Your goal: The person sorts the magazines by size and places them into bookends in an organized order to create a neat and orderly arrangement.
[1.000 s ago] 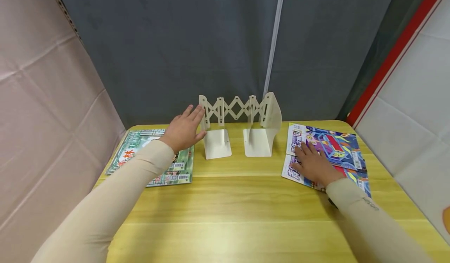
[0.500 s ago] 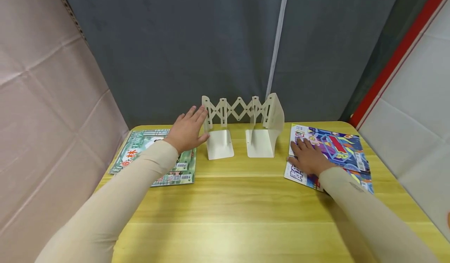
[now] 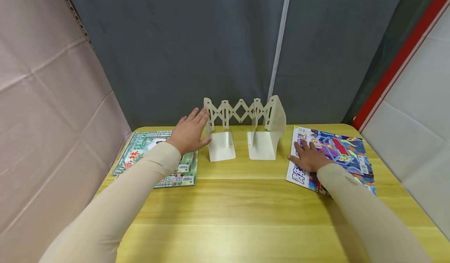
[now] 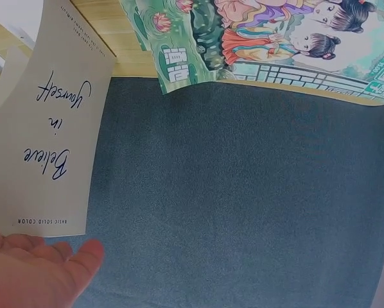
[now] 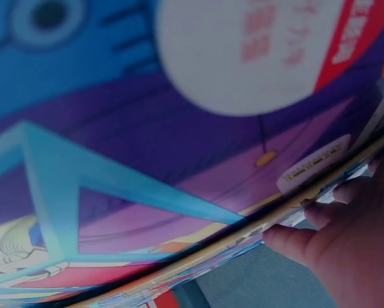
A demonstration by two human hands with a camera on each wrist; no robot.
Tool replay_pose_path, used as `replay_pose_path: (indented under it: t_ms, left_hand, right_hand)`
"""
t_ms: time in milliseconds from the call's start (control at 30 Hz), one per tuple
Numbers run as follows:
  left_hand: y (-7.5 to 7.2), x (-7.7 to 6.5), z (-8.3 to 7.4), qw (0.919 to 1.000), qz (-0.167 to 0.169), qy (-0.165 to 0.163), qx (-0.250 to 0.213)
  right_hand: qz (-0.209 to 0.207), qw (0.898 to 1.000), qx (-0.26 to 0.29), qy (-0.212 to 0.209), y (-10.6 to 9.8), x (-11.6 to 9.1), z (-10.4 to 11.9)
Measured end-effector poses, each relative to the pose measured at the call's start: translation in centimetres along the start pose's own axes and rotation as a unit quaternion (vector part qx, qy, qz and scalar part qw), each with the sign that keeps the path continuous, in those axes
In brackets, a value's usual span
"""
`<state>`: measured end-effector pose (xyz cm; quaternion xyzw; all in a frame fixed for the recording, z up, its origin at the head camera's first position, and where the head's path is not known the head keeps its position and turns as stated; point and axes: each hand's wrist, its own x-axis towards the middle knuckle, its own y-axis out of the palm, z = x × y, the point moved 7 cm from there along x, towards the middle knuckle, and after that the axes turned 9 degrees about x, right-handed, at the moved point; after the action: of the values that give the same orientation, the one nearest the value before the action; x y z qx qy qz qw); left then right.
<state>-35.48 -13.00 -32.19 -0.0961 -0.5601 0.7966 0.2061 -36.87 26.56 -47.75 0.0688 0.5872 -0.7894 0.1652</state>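
Since a second ago, my right hand (image 3: 311, 157) has slid a bit closer to the white rack (image 3: 240, 119), and my view has shifted a little. Biggest of all is the dark gray curtain (image 3: 175, 52) behind the rack. Far to the rack's left is a pinkish cloth wall (image 3: 45, 99), and far to its right is a white wall (image 3: 415, 138) with a red band (image 3: 403, 56). Under the rack is a shiny yellow wood table (image 3: 225, 208). Green magazines (image 3: 140, 148) lie flat to the rack's left, and blue and purple magazines (image 3: 337, 150) lie flat to its right. The rack stands up, stretched out. So I think the work has only just begun: the rack looks set up, the magazines I see all lie down, and most of the job seems left. My left hand (image 3: 190, 132) is at the rack's left end, fingers straight, holding nothing; I can't tell if they touch it. My right hand is over the blue and purple magazines, fingers spread, not gripping. Smallest is the writing (image 4: 45, 165) on the rack's left end: "Believe in Yourself."
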Motion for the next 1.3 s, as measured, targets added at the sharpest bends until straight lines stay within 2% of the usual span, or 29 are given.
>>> replay_pose_path:
  t_ms: [333,700,967,1300]
  left_hand:
    - [0.2,-0.1,0.0,0.9999,-0.012,0.001,-0.008]
    - [0.0,0.0,-0.2,0.9995,-0.026,0.010,-0.015]
    - [0.0,-0.6,0.2,0.9996,-0.018,0.014,-0.016]
    - [0.1,0.0,-0.1,0.9994,-0.026,0.021,-0.009]
  right_hand:
    - [-0.016,1.000,-0.014,-0.018,-0.3,0.6,0.0]
    - [-0.033,0.998,-0.031,-0.035,-0.6,0.3,-0.1]
    - [-0.032,0.996,-0.060,-0.058,-0.6,0.9,0.7]
    - [-0.025,0.995,-0.068,-0.072,-1.4,0.5,0.5]
